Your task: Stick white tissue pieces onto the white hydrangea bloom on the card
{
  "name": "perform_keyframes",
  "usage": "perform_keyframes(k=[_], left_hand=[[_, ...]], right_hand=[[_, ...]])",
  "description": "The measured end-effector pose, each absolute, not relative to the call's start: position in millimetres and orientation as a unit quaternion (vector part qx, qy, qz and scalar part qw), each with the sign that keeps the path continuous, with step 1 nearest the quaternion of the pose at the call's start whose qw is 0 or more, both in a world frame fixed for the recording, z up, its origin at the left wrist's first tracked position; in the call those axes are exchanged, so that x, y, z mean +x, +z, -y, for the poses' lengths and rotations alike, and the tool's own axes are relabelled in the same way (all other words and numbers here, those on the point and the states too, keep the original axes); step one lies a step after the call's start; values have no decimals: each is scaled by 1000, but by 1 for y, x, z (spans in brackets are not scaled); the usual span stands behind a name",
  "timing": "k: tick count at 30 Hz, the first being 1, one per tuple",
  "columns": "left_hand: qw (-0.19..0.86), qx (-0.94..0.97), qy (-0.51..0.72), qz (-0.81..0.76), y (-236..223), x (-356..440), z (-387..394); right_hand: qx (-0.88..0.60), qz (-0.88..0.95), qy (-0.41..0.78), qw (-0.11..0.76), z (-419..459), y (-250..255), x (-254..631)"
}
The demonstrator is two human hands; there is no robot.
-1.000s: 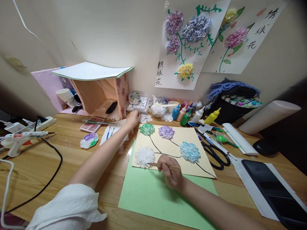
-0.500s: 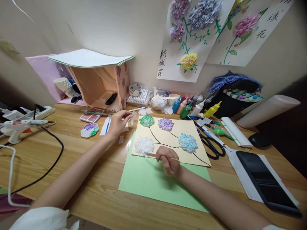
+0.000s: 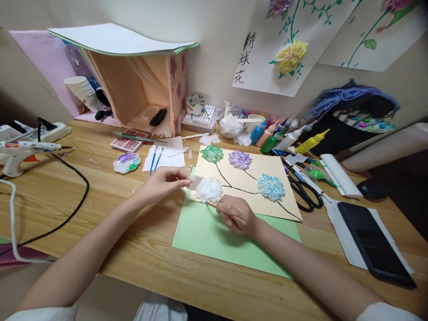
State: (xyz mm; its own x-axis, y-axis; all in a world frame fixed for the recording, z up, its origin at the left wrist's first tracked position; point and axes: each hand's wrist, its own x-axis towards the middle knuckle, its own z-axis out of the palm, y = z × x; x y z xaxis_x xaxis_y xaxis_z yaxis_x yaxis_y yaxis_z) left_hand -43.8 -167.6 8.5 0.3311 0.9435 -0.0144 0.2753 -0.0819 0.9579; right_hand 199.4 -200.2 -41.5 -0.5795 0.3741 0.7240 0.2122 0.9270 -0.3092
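Note:
My left hand [image 3: 167,183] pinches a small piece of white tissue paper [image 3: 195,182] at the left edge of the white paper flower [image 3: 208,190]. In my right hand [image 3: 236,213] is a thin wooden stick [image 3: 239,220], gripped in a closed fist just below that flower. The flower sits on a cream sheet [image 3: 247,203], together with a green flower [image 3: 211,154], a purple flower [image 3: 240,159] and a blue flower [image 3: 270,187], with black stems drawn between them. Under the cream sheet lies a green sheet [image 3: 207,232].
Paint bottles [image 3: 269,143] and a bowl of white scraps [image 3: 231,126] stand along the wall. Black-handled scissors [image 3: 306,196] and a phone [image 3: 374,245] lie at right. A glue gun [image 3: 20,154], its black cord and a paint palette [image 3: 127,162] are at left.
My left hand has come back from the far side of the desk with a tissue piece, toward the white flower. My right hand stays beside that flower with the stick. The view has tilted down.

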Motion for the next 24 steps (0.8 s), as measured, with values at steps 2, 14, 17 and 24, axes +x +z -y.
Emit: perform_keyframes(k=[2, 14, 17, 24], left_hand=[[510, 677, 298, -439, 9, -41, 172], [336, 848, 184, -367, -10, -23, 188], [293, 863, 182, -368, -11, -18, 191], [236, 860, 209, -401, -13, -10, 194]], right_hand=[[-171, 883, 99, 425, 200, -42, 200], [-272, 819, 215, 457, 203, -44, 200], [-299, 802, 246, 455, 203, -44, 199], [-256, 798, 206, 505, 205, -45, 204]])
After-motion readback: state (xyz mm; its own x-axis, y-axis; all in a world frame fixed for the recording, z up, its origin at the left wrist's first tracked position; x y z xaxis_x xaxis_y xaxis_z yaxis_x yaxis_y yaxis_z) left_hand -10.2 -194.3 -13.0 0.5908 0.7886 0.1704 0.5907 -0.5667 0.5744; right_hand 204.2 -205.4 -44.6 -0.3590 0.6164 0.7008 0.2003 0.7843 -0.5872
